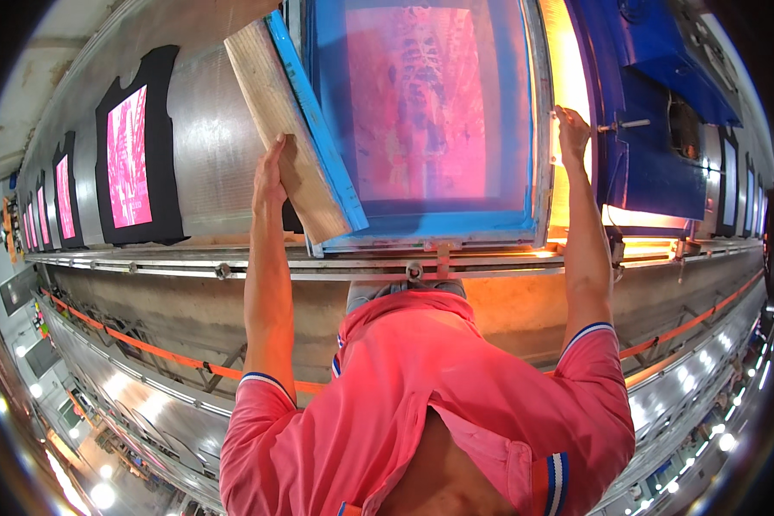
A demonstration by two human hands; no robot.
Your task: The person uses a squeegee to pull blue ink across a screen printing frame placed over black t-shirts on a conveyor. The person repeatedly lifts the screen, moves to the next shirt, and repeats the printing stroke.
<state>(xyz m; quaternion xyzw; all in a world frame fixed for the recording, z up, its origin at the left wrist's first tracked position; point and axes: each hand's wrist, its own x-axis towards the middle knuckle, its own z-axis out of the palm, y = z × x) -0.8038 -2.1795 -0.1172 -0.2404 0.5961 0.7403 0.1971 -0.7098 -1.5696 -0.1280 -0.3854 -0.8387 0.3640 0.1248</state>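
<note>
My left hand [271,176] grips a wooden squeegee [279,120] with a blue edge, held slanted over the left side of a blue-bordered screen frame [426,218]. Inside the frame is a pink-stained mesh [417,103] with a faint figure. My right hand [573,131] is closed beside the frame's right edge, over a glowing yellow strip [569,211]; what its fingers hold, if anything, is hidden.
Black shirts with pink prints [129,155] lie along the long metal table [219,172] to the left. A blue machine [662,181] stands at right, with more black shirts [728,181] beyond. A metal rail [172,268] runs across, before my body.
</note>
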